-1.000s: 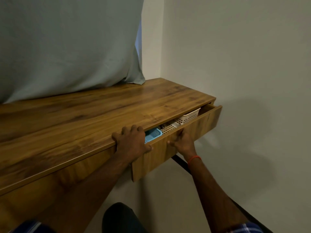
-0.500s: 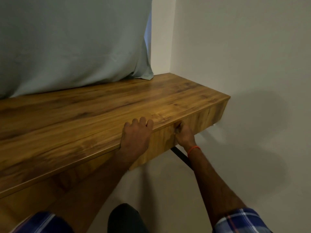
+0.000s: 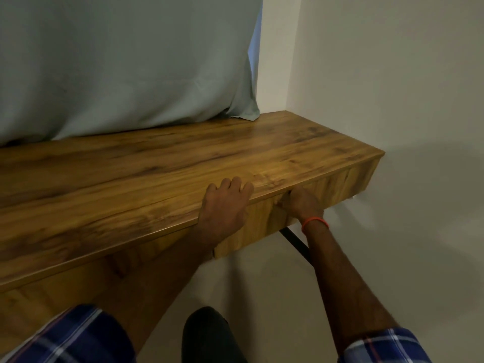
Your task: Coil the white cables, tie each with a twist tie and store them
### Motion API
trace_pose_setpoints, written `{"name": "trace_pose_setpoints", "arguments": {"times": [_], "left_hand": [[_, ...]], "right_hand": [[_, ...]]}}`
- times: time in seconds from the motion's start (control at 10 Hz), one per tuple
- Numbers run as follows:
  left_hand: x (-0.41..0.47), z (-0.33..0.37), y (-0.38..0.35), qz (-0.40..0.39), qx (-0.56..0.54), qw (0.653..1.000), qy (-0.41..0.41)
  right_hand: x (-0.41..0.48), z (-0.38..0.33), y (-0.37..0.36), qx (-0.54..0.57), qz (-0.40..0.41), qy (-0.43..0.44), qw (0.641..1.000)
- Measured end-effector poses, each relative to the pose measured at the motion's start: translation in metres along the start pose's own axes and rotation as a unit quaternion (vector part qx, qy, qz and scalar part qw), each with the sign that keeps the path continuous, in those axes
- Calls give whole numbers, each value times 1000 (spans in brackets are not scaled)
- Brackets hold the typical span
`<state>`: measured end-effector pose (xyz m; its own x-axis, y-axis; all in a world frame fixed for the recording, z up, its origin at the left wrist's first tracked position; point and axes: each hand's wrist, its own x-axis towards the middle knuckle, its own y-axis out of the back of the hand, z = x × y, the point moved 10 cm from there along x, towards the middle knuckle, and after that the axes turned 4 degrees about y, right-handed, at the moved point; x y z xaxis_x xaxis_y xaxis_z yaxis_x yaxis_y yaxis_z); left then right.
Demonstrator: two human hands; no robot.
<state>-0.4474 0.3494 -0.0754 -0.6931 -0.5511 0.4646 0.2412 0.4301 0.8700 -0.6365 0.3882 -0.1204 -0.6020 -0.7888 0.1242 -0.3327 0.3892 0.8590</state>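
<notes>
1. Wooden counter point(image 3: 131, 179) lies under the left hand point(image 3: 225, 208), fingers spread flat over its front edge.
2. Right hand point(image 3: 301, 205) presses the closed drawer front point(image 3: 340, 184), fingers curled.
3. White cables are out of sight.

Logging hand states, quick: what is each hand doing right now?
Left hand: open, holding nothing, palm draped over the desk edge.
Right hand: pressed against the closed drawer front; fingers hidden, open or closed cannot be told.
</notes>
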Motion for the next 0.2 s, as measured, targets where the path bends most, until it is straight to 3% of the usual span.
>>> {"name": "trace_pose_setpoints", "arguments": {"times": [0.2], "left_hand": [[7, -35, 12, -24, -86, 996, 7]], "right_hand": [[-7, -57, 60, -97, 137, 69, 983]]}}
